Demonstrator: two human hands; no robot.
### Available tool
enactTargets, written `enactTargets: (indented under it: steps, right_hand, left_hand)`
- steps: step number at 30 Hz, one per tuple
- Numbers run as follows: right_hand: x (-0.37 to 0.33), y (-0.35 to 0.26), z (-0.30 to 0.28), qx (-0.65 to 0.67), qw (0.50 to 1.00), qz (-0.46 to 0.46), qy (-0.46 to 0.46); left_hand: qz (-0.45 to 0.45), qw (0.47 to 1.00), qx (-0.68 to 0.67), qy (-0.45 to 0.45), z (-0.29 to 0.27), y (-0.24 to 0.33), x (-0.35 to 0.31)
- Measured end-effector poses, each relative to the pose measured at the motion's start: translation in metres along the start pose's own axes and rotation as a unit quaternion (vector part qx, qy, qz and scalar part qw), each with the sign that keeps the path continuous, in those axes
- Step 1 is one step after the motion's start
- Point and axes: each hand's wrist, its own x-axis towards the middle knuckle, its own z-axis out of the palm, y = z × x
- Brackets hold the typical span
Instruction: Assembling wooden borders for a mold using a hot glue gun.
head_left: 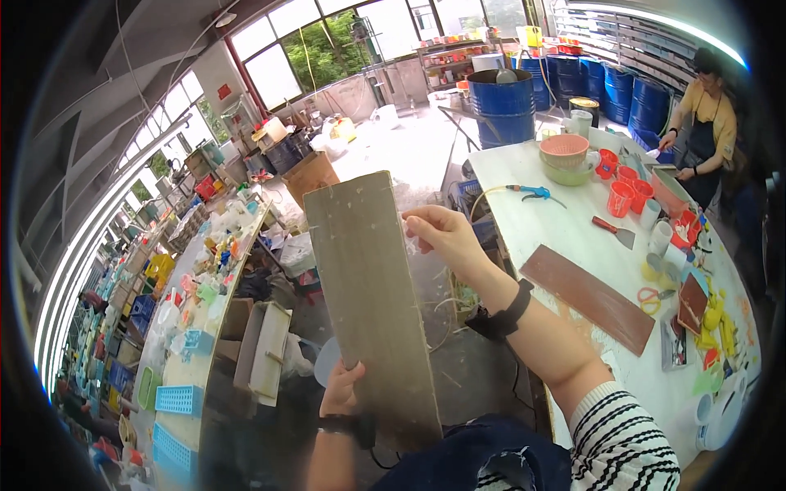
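A long, flat grey-brown board (364, 270) stands tilted upright in front of me, its edges pale and rough, with small light specks near the top. My left hand (340, 391) grips its lower left edge, thumb on the front face and the other fingers mostly hidden. Beside the upper right edge is my right hand (442, 233), its thumb and fingertips pinched together. Whether those fingertips touch the board, or what tiny thing they hold, I cannot make out. Both wrists wear dark bands.
On the right, a white table (524, 204) bears a reddish-brown board (588, 299), a scraper (616, 231), a blue air gun (532, 191) and red cups (621, 198). A person (708, 123) works at its far side. A cluttered bench (196, 327) runs along the left.
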Motion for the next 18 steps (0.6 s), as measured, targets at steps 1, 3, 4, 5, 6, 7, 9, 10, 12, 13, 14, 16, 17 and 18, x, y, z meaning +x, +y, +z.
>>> enactTargets:
  steps: [1,3,4,5,6,7,9,10,12,13,14,16,17,18]
  right_hand:
    - [-0.001,-0.003,0.003,0.011,1.0,-0.005,-0.001]
    - [0.0,-0.005,0.008,0.029,0.999,-0.023,-0.004]
    - [0.002,-0.003,0.01,0.03,0.999,-0.024,-0.003]
    - [0.003,-0.002,0.011,-0.007,0.999,-0.035,0.021]
    - [0.004,-0.001,0.011,-0.044,0.997,-0.046,0.045]
    - [0.006,-0.001,0.011,-0.044,0.997,-0.046,0.046]
    - [0.009,-0.003,0.011,-0.206,0.969,-0.103,0.084]
    - [0.009,-0.004,0.013,-0.205,0.97,-0.102,0.083]
    - [0.009,-0.008,0.015,-0.296,0.935,-0.165,0.101]
    - [0.01,-0.008,0.015,-0.296,0.935,-0.165,0.101]
    - [0.011,-0.006,0.016,-0.348,0.896,-0.252,0.11]
    - [0.014,-0.003,0.014,-0.397,0.846,-0.336,0.119]
    - [0.016,-0.001,0.013,-0.394,0.835,-0.365,0.122]
    - [0.016,-0.002,0.013,-0.39,0.824,-0.393,0.124]
  left_hand:
    - [-0.003,1.0,0.002,-0.003,0.0,0.0,0.0]
    - [-0.008,0.999,-0.008,-0.03,-0.002,0.002,-0.001]
    - [-0.008,0.999,-0.007,-0.03,-0.001,0.003,-0.002]
    - [-0.004,1.0,-0.005,-0.028,0.001,0.004,-0.003]
    - [-0.001,1.0,-0.003,-0.026,0.003,0.006,-0.005]
    - [-0.001,1.0,-0.003,-0.026,0.005,0.008,-0.005]
    - [-0.008,0.999,-0.023,-0.037,0.008,0.012,-0.007]
    - [-0.007,0.999,-0.023,-0.036,0.008,0.013,-0.008]
    - [-0.005,0.999,-0.017,-0.028,0.009,0.014,-0.008]
    - [-0.005,0.999,-0.016,-0.028,0.008,0.014,-0.008]
    - [-0.003,0.999,-0.014,-0.033,0.007,0.014,-0.007]
    - [-0.002,0.999,-0.01,-0.041,0.005,0.013,-0.005]
    - [-0.003,0.999,-0.012,-0.037,0.005,0.012,-0.004]
    - [-0.003,0.999,-0.014,-0.032,0.003,0.01,-0.003]
